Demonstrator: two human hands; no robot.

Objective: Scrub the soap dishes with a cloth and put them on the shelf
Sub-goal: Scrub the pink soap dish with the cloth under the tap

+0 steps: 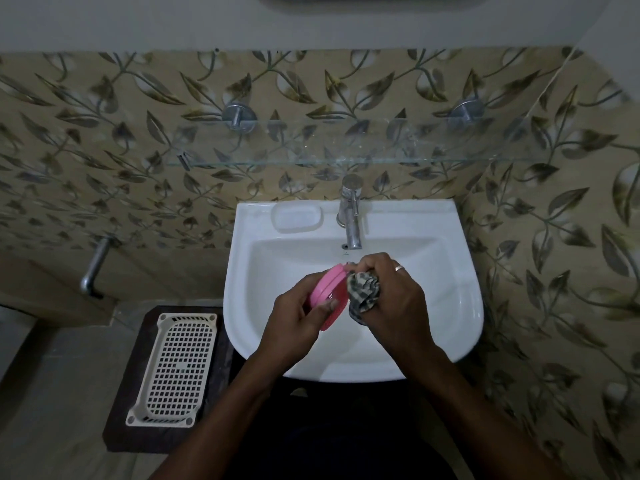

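Pink soap dish point(329, 296) sits tilted on edge in my left hand point(298, 317), over the basin of the white sink point(460, 306). My left fingers curl around its near side, thumb pressed on the face. My right hand point(391, 299) is bunched around a checked cloth point(362, 292), fingers pressed together on it, ring on one finger; the cloth touches the dish's right edge. Both hands are above the sink bowl, in front of the tap point(351, 216). A white soap dish point(298, 218) lies flat on the sink's back ledge, left of the tap. Glass shelf point(346, 143) is on the leaf-patterned wall above the sink, behind the tap. Cream perforated tray point(176, 368) rests on a dark stool point(121, 424) just left of the sink. A metal wall pipe point(95, 265) is further left of the sink.
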